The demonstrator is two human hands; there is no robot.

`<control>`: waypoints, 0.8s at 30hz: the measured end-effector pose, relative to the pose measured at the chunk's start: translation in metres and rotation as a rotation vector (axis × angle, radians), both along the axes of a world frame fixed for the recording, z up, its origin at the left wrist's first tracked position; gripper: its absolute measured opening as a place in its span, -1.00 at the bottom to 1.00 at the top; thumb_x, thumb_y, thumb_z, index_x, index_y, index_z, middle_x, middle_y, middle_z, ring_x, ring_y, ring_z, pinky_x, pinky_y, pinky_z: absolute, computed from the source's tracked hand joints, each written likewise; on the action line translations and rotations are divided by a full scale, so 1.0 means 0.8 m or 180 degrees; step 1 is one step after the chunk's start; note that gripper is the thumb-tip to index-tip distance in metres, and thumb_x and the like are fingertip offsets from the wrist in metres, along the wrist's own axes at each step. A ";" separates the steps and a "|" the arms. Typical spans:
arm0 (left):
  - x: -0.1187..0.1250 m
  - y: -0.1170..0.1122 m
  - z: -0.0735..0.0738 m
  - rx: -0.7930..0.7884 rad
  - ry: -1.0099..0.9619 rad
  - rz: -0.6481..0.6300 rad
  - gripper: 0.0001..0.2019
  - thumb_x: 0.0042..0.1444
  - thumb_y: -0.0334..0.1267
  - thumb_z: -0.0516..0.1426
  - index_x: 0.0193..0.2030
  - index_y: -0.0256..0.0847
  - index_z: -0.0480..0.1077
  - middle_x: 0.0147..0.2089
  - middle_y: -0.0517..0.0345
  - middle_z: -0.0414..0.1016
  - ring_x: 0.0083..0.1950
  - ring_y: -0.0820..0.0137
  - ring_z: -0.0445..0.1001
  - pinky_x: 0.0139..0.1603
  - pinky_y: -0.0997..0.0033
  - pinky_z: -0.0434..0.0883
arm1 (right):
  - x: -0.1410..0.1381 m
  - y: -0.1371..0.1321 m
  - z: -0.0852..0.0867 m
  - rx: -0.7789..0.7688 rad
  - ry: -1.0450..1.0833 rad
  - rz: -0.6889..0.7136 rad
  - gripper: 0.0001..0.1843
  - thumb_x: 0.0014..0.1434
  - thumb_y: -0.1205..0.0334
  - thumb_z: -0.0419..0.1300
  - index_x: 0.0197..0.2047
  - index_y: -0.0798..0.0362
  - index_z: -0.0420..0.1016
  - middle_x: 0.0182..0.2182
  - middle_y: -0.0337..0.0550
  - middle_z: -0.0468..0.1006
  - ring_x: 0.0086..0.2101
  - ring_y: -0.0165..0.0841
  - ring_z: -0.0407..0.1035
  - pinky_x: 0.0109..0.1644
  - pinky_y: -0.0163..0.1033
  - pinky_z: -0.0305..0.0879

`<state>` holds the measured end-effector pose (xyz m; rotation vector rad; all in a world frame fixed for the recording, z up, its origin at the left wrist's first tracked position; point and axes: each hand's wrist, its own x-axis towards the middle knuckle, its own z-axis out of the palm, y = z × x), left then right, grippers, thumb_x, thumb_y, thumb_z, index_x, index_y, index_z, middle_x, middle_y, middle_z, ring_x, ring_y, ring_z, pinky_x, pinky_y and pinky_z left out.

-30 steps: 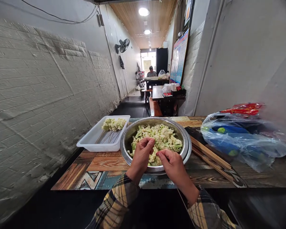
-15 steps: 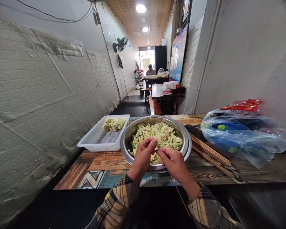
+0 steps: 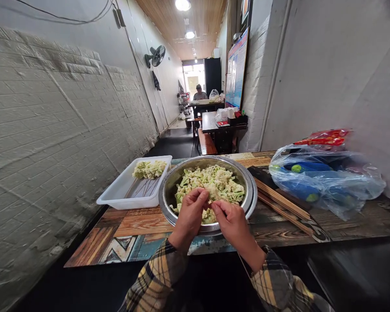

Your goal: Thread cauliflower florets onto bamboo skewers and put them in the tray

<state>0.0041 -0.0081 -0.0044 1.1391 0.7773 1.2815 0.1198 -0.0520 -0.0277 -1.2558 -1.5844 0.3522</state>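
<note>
Both of my hands meet over a steel bowl (image 3: 163, 200) heaped with cauliflower florets (image 3: 229, 184). Thumb and fingers of my left hand (image 3: 189, 219) pinch a pale cauliflower floret (image 3: 212, 190). My right hand (image 3: 233, 223) is closed around a thin wooden skewer (image 3: 244, 263), whose long end trails down below the wrist. The skewer's tip, near the left fingertips, is too small to make out clearly. Left of the bowl, a white plastic tray (image 3: 125, 203) holds several skewers threaded with cauliflower (image 3: 149, 169).
Bare skewers (image 3: 284, 200) lie in a bundle right of the bowl. Beyond them sits a clear plastic bag (image 3: 331, 186) with blue and green contents and a red packet (image 3: 326, 137). Farther back are a dark table (image 3: 209, 122) and a seated person (image 3: 199, 94).
The view has shifted slightly, so the scene sits further left. My hands stay together over the bowl, and more of the floret now shows above the left fingertips.
</note>
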 end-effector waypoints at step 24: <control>-0.040 0.073 -0.010 0.1562 0.2794 0.0308 -0.91 -0.02 -0.27 0.20 -0.37 -0.17 0.53 -0.45 0.14 0.41 -0.45 0.41 0.27 -0.38 0.43 0.16 | 0.054 0.011 0.000 -0.0145 -0.0133 -0.0047 -0.63 0.30 0.07 0.00 -0.30 0.03 0.57 -0.40 -0.15 0.63 -0.38 -0.30 0.49 -0.31 -0.29 0.27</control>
